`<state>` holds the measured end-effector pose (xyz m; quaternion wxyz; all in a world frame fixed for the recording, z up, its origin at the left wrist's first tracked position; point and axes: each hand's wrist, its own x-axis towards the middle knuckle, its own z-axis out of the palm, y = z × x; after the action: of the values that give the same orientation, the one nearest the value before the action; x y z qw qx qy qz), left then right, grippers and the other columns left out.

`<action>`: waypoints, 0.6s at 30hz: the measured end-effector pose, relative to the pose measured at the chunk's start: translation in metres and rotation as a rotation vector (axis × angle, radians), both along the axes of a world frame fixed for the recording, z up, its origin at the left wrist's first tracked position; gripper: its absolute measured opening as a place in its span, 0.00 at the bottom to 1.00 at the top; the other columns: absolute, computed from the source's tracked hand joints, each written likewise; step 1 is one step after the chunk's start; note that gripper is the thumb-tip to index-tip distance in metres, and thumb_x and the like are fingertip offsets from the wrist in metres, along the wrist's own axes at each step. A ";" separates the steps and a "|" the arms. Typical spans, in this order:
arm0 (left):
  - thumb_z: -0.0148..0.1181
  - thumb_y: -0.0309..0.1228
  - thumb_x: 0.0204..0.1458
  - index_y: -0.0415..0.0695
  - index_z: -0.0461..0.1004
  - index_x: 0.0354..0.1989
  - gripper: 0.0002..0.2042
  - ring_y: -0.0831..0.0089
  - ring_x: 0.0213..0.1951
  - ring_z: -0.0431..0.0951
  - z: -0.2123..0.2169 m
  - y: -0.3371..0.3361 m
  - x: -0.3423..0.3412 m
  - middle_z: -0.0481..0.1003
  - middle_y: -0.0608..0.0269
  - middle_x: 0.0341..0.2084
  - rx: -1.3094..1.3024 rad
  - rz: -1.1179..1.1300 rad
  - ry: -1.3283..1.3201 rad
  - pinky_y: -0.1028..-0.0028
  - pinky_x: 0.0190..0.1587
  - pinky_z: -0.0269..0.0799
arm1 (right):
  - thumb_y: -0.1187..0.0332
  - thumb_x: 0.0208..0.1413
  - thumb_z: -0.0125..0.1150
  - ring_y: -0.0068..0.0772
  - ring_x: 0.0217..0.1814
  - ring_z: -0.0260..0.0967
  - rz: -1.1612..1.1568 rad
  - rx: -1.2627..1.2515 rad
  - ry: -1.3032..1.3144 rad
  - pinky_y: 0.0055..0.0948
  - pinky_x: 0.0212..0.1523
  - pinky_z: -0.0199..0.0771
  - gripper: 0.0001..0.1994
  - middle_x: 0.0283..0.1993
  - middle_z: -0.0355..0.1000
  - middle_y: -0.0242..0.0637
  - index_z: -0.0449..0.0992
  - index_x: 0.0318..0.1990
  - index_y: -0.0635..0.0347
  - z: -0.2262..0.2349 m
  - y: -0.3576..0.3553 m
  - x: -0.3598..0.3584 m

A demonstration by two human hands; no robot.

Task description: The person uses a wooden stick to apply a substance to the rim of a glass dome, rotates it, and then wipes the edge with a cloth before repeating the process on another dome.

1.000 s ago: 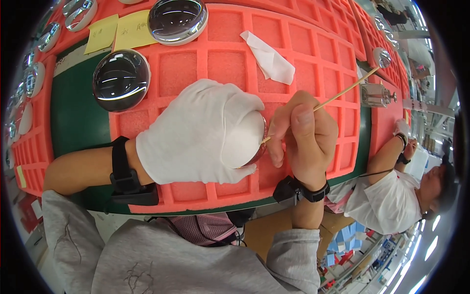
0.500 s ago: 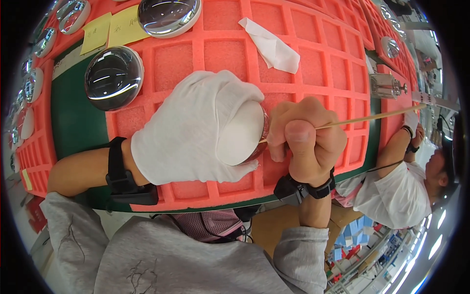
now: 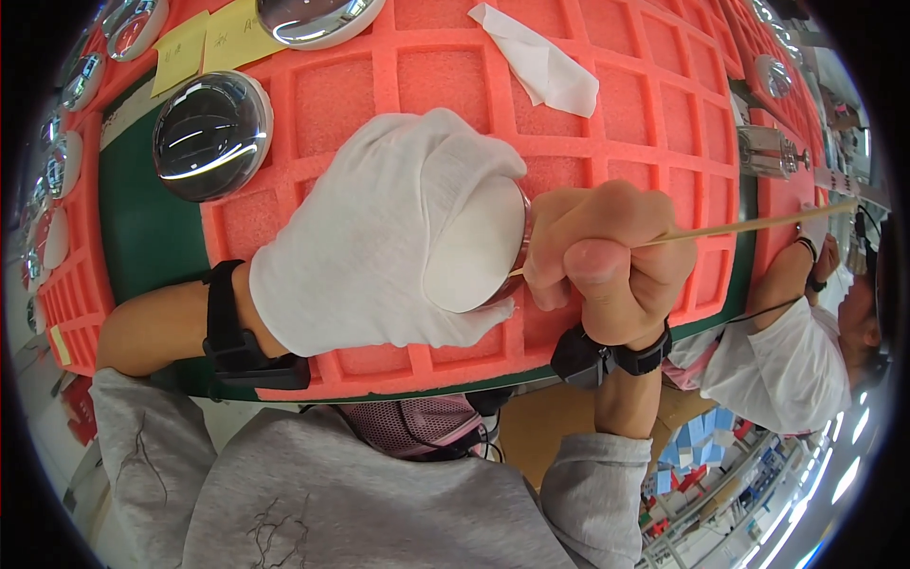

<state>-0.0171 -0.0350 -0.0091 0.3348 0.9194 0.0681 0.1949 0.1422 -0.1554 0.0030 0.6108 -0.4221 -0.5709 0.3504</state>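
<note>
My left hand [image 3: 365, 232], in a white glove, is closed around a round lens [image 3: 477, 245] with a frosted white face and a clear glass edge. It holds the lens on its side above the tray, the white face turned to the right. My bare right hand [image 3: 616, 261] pinches a thin wooden stick [image 3: 749, 226] between thumb and fingers. The stick's short end reaches the rim of the lens beside the left fingers; its long end points out to the right. The exact contact point is partly hidden by my right fingers.
Under my hands lies a red foam tray [image 3: 441, 82] with square pockets. A domed glass lens [image 3: 210, 136] and a larger lens [image 3: 320, 21] sit at its left, near yellow notes [image 3: 232, 40]. A white wipe [image 3: 540, 62] lies ahead, a glass bottle [image 3: 768, 152] right. Another person [image 3: 782, 365] works at right.
The whole view has shifted slightly, moving the tray and wipe up and right in the picture. Both hands keep their hold, with the stick still at the rim of the lens.
</note>
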 end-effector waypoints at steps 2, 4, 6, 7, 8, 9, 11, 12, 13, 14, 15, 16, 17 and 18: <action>0.76 0.34 0.32 0.46 0.70 0.49 0.32 0.54 0.43 0.73 0.000 0.000 0.001 0.73 0.58 0.41 -0.017 0.001 0.015 0.59 0.47 0.70 | 0.67 0.68 0.52 0.23 0.15 0.61 0.036 -0.015 0.009 0.26 0.18 0.62 0.12 0.19 0.68 0.35 0.68 0.34 0.66 0.000 0.000 0.002; 0.76 0.34 0.31 0.46 0.70 0.49 0.31 0.54 0.42 0.73 0.000 0.000 0.001 0.73 0.58 0.41 -0.022 0.005 0.005 0.60 0.46 0.70 | 0.66 0.69 0.51 0.23 0.15 0.61 0.050 -0.022 -0.012 0.25 0.18 0.62 0.13 0.19 0.68 0.35 0.68 0.34 0.66 0.000 0.000 0.003; 0.76 0.34 0.31 0.46 0.70 0.49 0.31 0.55 0.41 0.74 -0.001 0.002 0.000 0.73 0.58 0.40 -0.036 0.007 -0.022 0.60 0.45 0.70 | 0.65 0.70 0.50 0.22 0.15 0.61 0.043 -0.028 -0.052 0.25 0.18 0.62 0.14 0.19 0.68 0.35 0.68 0.33 0.66 0.000 0.000 0.004; 0.76 0.34 0.31 0.46 0.70 0.49 0.31 0.55 0.41 0.74 -0.001 0.002 0.000 0.73 0.58 0.40 -0.035 0.004 -0.021 0.60 0.45 0.70 | 0.65 0.70 0.49 0.22 0.15 0.61 0.041 -0.030 -0.064 0.24 0.18 0.62 0.14 0.19 0.68 0.35 0.68 0.33 0.66 0.000 0.000 0.003; 0.77 0.33 0.31 0.46 0.70 0.49 0.32 0.55 0.41 0.74 0.000 0.002 0.000 0.73 0.57 0.40 -0.050 0.011 -0.020 0.61 0.45 0.70 | 0.64 0.70 0.48 0.22 0.15 0.61 0.011 -0.055 -0.020 0.24 0.18 0.62 0.15 0.19 0.68 0.35 0.68 0.32 0.66 0.001 0.000 0.003; 0.77 0.33 0.30 0.45 0.70 0.49 0.32 0.55 0.41 0.74 0.000 0.002 0.000 0.73 0.57 0.40 -0.065 0.019 -0.019 0.61 0.45 0.70 | 0.63 0.71 0.47 0.22 0.14 0.61 -0.018 -0.080 0.025 0.23 0.18 0.61 0.16 0.18 0.68 0.34 0.68 0.32 0.66 0.001 0.000 0.003; 0.77 0.33 0.30 0.45 0.70 0.49 0.32 0.55 0.41 0.74 0.001 0.002 0.000 0.73 0.57 0.40 -0.083 0.027 -0.021 0.62 0.45 0.70 | 0.62 0.71 0.46 0.21 0.14 0.61 -0.047 -0.107 0.066 0.23 0.18 0.61 0.17 0.18 0.68 0.34 0.68 0.31 0.66 0.002 0.000 0.002; 0.77 0.32 0.30 0.45 0.70 0.49 0.32 0.55 0.41 0.74 0.002 0.002 0.000 0.73 0.56 0.40 -0.087 0.027 -0.025 0.62 0.45 0.70 | 0.62 0.71 0.45 0.21 0.14 0.62 -0.063 -0.091 0.032 0.22 0.18 0.61 0.17 0.18 0.67 0.34 0.68 0.31 0.65 0.002 -0.001 0.002; 0.77 0.32 0.30 0.45 0.70 0.49 0.33 0.55 0.41 0.74 0.002 0.001 0.000 0.73 0.56 0.40 -0.092 0.027 -0.030 0.62 0.45 0.70 | 0.62 0.72 0.44 0.21 0.14 0.62 -0.079 -0.075 -0.003 0.22 0.18 0.61 0.18 0.18 0.67 0.34 0.68 0.31 0.65 0.002 -0.001 0.002; 0.77 0.32 0.29 0.45 0.70 0.49 0.33 0.55 0.40 0.74 0.002 0.002 0.000 0.73 0.56 0.40 -0.091 0.028 -0.029 0.63 0.45 0.70 | 0.61 0.72 0.44 0.21 0.14 0.62 -0.094 -0.055 -0.031 0.22 0.17 0.61 0.18 0.18 0.67 0.34 0.67 0.31 0.65 0.001 0.000 0.001; 0.77 0.32 0.29 0.45 0.70 0.49 0.33 0.55 0.40 0.74 0.002 0.003 0.000 0.73 0.56 0.40 -0.090 0.030 -0.026 0.63 0.45 0.70 | 0.61 0.72 0.44 0.21 0.14 0.62 -0.092 -0.054 -0.028 0.22 0.17 0.61 0.18 0.18 0.67 0.34 0.67 0.31 0.65 0.001 0.000 0.001; 0.77 0.32 0.29 0.45 0.70 0.49 0.33 0.55 0.40 0.74 0.003 0.003 0.000 0.73 0.56 0.40 -0.083 0.029 -0.030 0.63 0.45 0.70 | 0.62 0.72 0.44 0.21 0.14 0.62 -0.085 -0.057 -0.021 0.22 0.17 0.61 0.18 0.18 0.67 0.34 0.67 0.31 0.65 0.001 0.001 0.000; 0.77 0.32 0.29 0.45 0.70 0.49 0.33 0.55 0.41 0.74 0.002 0.003 0.000 0.73 0.56 0.40 -0.081 0.023 -0.037 0.63 0.45 0.70 | 0.62 0.72 0.44 0.21 0.14 0.61 -0.083 -0.063 -0.016 0.22 0.17 0.61 0.17 0.18 0.67 0.34 0.68 0.32 0.65 0.002 0.000 0.000; 0.77 0.32 0.30 0.45 0.71 0.49 0.33 0.55 0.41 0.74 0.002 0.003 0.001 0.73 0.57 0.40 -0.079 0.017 -0.043 0.63 0.45 0.70 | 0.62 0.72 0.44 0.21 0.14 0.61 -0.083 -0.068 -0.014 0.22 0.17 0.61 0.17 0.18 0.67 0.34 0.68 0.32 0.65 0.003 0.000 0.000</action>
<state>-0.0165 -0.0318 -0.0074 0.3706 0.9004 0.0766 0.2147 0.1418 -0.1550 0.0057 0.6060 -0.4684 -0.5450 0.3410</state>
